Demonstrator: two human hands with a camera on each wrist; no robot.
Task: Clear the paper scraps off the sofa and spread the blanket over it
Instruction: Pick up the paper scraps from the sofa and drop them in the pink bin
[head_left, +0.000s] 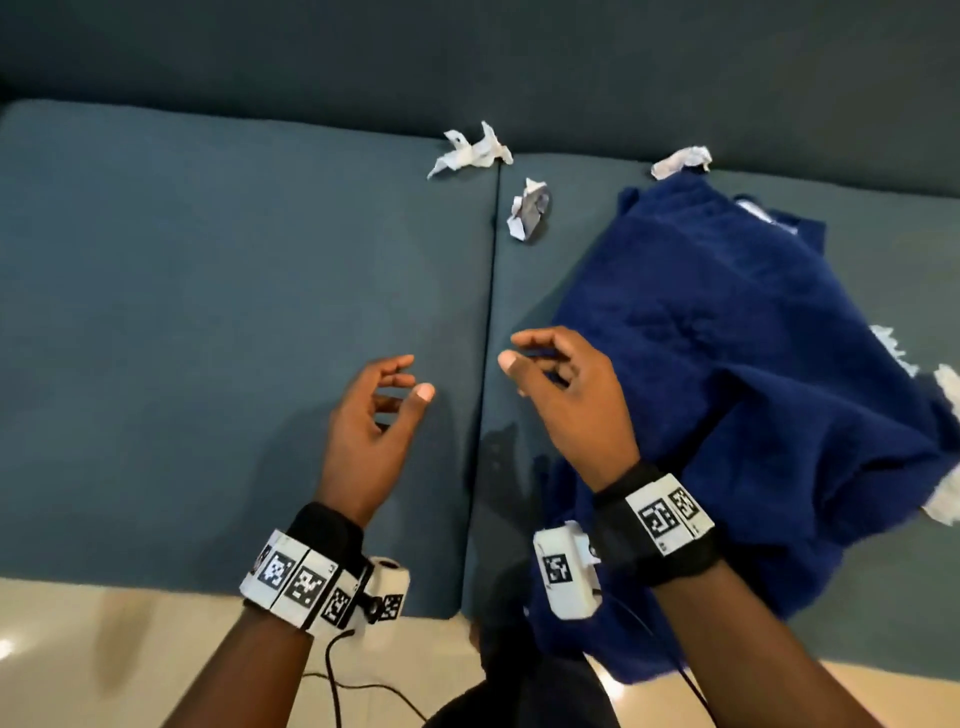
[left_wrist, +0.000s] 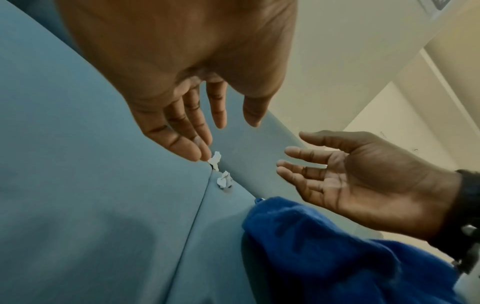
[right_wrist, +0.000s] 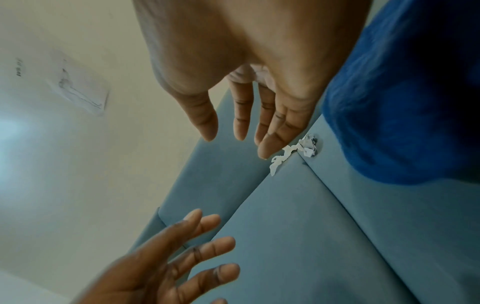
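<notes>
A crumpled dark blue blanket (head_left: 753, 389) lies on the right seat cushion of the teal sofa (head_left: 208, 312). White paper scraps lie near the backrest: a twisted scrap (head_left: 470, 150) at the seam, a balled scrap (head_left: 530, 208) beside it, and a third scrap (head_left: 680, 161) behind the blanket. More scraps (head_left: 893, 348) poke out at the blanket's right edge. My left hand (head_left: 410, 376) hovers open over the left cushion. Beside the blanket, my right hand (head_left: 519, 353) hovers with its fingers loosely bent, holding nothing. The wrist views show both palms bare, with the twisted scrap (left_wrist: 215, 160) and the balled scrap (right_wrist: 309, 145) beyond the fingertips.
The seam between the two seat cushions (head_left: 485, 364) runs between my hands. Beige floor (head_left: 130, 649) lies in front of the sofa, with a black cable (head_left: 363, 691) on it. A cream wall (right_wrist: 78, 144) rises behind the backrest. The blanket's lower corner hangs over the front edge.
</notes>
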